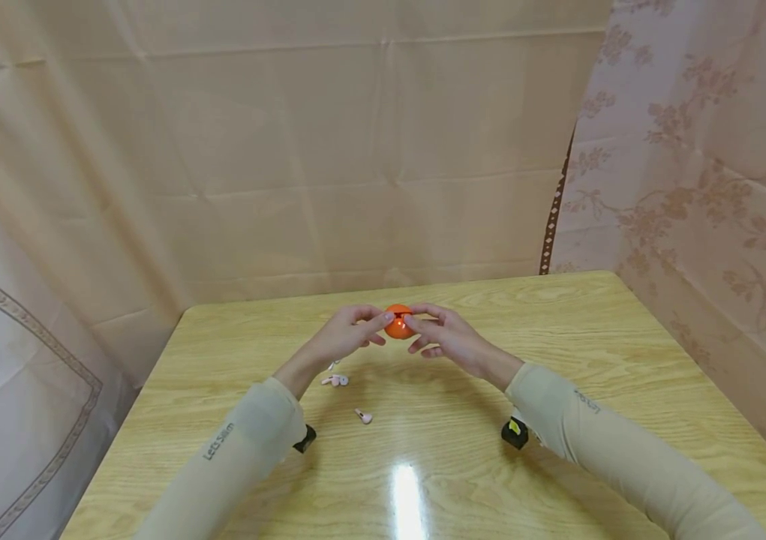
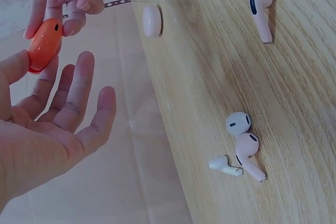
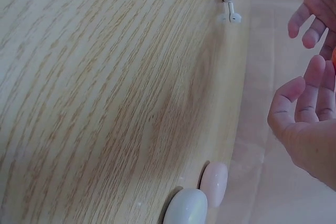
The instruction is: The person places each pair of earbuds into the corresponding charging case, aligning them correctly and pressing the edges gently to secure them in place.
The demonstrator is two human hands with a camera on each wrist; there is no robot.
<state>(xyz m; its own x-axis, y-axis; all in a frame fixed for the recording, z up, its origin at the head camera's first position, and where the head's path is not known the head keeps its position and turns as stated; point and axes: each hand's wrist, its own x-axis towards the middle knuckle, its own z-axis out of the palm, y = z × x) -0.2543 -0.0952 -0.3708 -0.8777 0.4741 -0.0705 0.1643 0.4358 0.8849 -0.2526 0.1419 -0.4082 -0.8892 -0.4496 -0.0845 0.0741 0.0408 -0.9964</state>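
Observation:
Up above the far part of the table, an orange earbud case (image 1: 399, 327) is held between both hands. My left hand (image 1: 345, 334) pinches its left side with thumb and forefinger, the other fingers loosely spread. From the opposite side my right hand (image 1: 453, 337) pinches it too. A dark gap shows across the case in the head view, the lid slightly raised; its inside is hidden. Below the left hand lie a pink earbud (image 2: 249, 153), a white earbud (image 2: 239, 123) touching it, and a smaller white earbud (image 2: 224, 166). Another pink earbud (image 1: 364, 416) lies apart, nearer me.
A pink case (image 3: 214, 183) and a white case (image 3: 186, 208) sit side by side on the wooden table (image 1: 437, 480). Black wrist devices (image 1: 514, 433) hang under both sleeves. A beige curtain (image 1: 355, 150) stands behind the table's far edge.

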